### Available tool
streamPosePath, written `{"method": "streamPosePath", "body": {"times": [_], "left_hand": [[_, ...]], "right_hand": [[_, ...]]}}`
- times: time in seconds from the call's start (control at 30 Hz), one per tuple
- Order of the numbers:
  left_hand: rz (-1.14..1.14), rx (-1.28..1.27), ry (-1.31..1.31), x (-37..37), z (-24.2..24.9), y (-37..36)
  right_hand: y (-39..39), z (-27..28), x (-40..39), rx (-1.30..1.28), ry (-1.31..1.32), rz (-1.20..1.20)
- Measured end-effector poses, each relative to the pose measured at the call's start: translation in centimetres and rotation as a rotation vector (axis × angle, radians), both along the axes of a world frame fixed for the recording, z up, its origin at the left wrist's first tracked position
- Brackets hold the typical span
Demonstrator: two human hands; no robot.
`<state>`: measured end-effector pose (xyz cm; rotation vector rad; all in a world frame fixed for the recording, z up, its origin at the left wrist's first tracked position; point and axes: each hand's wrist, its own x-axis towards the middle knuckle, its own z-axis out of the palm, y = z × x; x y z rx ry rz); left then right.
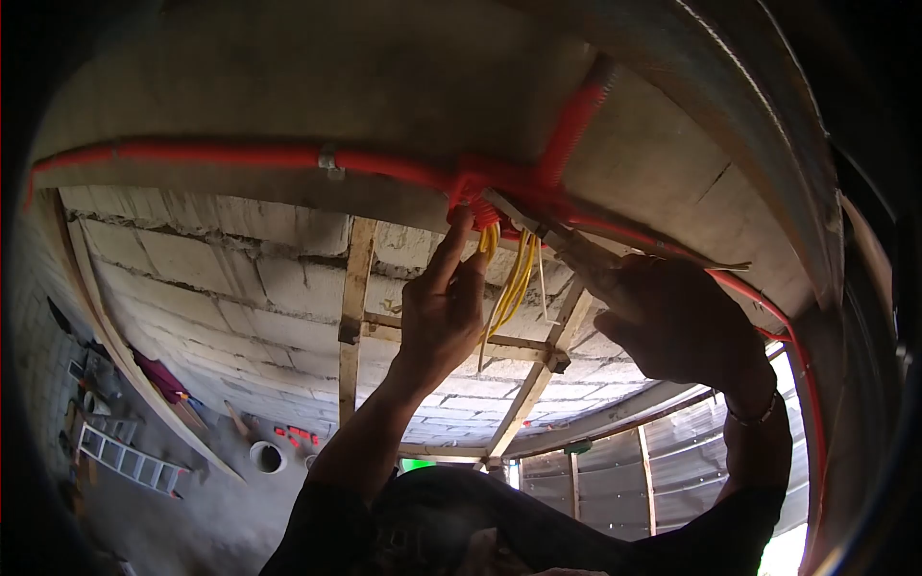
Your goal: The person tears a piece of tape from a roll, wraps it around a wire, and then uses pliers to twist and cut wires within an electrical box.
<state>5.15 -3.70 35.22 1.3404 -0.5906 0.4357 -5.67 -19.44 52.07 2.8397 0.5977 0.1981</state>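
Note:
Overhead, a red junction box [475, 182] sits where red conduits meet on the ceiling. A bundle of yellow wires [516, 283] hangs from its ribbed lower end, with a thin white wire [542, 283] beside it. My left hand [444, 312] reaches up with its index fingertip at the box, its other fingers curled close to the wires; what they pinch is hidden. My right hand [672, 312] is closed around a narrow metal tool [519, 216], whose flat tip is against or very near the box. Blur hides the tool's exact kind.
Red conduit [221, 154] runs along the ceiling, held by a metal clamp [329, 160]. A block wall [221, 278] with wooden battens [352, 317] stands behind. Far below are a ladder [130, 456] and a bucket [268, 457]. A curved metal beam [768, 144] arches at the right.

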Motion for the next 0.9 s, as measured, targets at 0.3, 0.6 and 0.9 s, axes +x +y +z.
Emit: {"method": "streamPosePath", "body": {"times": [0.3,0.6,0.9], "left_hand": [[-0.067,-0.059,-0.072,0.9,-0.8,0.6],[-0.119,-0.071,-0.068,1.4,-1.2,0.8],[-0.133,-0.064,-0.11,1.6,-1.4,0.7]], "right_hand": [[2.7,2.9,-0.9,-0.213,0.08,-0.16],[3.2,1.6,-0.2,0.126,0.224,-0.412],[4.6,2.3,-0.4,-0.123,0.104,-0.22]]}}
